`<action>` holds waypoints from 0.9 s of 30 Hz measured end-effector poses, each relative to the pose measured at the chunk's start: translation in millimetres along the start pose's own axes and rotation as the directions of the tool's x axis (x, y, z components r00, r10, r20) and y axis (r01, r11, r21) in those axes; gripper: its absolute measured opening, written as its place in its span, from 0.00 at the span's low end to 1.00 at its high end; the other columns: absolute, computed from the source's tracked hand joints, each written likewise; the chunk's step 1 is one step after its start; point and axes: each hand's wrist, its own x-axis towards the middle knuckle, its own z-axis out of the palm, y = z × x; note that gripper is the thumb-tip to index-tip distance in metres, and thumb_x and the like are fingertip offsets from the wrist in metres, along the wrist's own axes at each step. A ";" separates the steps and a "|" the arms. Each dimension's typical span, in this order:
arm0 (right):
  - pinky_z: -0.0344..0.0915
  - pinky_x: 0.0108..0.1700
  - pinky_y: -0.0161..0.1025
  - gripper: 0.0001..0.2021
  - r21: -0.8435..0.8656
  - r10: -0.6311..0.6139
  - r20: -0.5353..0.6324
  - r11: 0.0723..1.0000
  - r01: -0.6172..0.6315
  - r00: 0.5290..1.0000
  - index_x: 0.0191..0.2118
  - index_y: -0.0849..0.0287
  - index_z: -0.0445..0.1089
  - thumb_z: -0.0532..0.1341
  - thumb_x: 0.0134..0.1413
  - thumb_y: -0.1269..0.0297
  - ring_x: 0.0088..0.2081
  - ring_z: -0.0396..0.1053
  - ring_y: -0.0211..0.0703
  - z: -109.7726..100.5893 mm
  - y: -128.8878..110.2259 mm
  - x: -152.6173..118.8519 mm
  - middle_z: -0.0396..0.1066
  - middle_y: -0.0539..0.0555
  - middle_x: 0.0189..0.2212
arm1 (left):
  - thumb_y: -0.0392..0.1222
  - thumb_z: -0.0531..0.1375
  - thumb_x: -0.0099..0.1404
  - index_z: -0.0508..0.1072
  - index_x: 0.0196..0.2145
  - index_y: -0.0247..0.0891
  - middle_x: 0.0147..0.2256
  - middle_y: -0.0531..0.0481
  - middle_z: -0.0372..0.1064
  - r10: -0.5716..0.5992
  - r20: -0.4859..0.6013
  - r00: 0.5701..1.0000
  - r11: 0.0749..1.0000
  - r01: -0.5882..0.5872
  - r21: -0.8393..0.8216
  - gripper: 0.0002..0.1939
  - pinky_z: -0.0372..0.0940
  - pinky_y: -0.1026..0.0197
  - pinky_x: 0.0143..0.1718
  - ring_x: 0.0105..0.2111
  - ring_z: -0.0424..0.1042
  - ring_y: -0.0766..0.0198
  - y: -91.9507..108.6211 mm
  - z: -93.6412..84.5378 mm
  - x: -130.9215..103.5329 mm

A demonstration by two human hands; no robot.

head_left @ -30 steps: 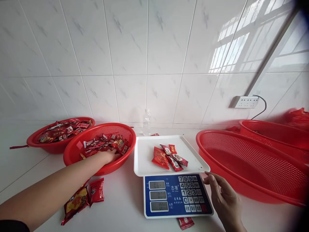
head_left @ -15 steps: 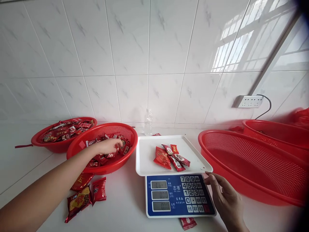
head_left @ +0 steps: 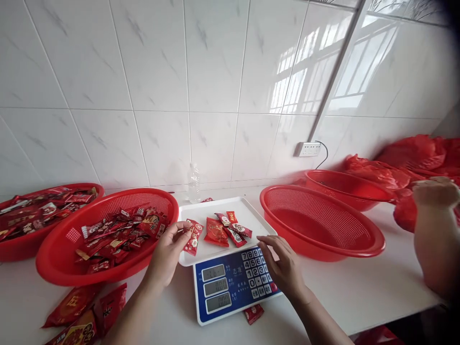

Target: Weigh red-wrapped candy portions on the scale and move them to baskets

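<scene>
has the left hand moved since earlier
Yes, rightward: judged against the scale, the left hand went from the nearer packet basket to the white tray.

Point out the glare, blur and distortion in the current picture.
Head view: a window reflection glares on the tiled wall; head view: a co-worker's hand at right is blurred, while the red snack packet in the left hand looks sharper; head view: tile joints slant, the frame's right edge darkens, and the scale's displays look faint.

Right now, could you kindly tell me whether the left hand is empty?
No, the left hand pinches a red packet between thumb and fingers, over the left part of the white tray.
</scene>
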 end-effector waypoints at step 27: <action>0.67 0.41 0.51 0.20 -0.446 0.311 0.075 0.860 -0.248 0.947 0.54 0.59 0.67 0.46 0.62 0.66 0.44 0.72 0.57 -42.4 24.6 79.4 0.74 0.62 0.46 | 0.50 0.49 0.69 0.65 0.57 0.46 0.58 0.47 0.65 0.401 0.255 0.880 0.701 -0.474 0.533 0.21 0.52 0.41 0.62 0.64 0.52 0.51 -39.1 -4.7 -6.8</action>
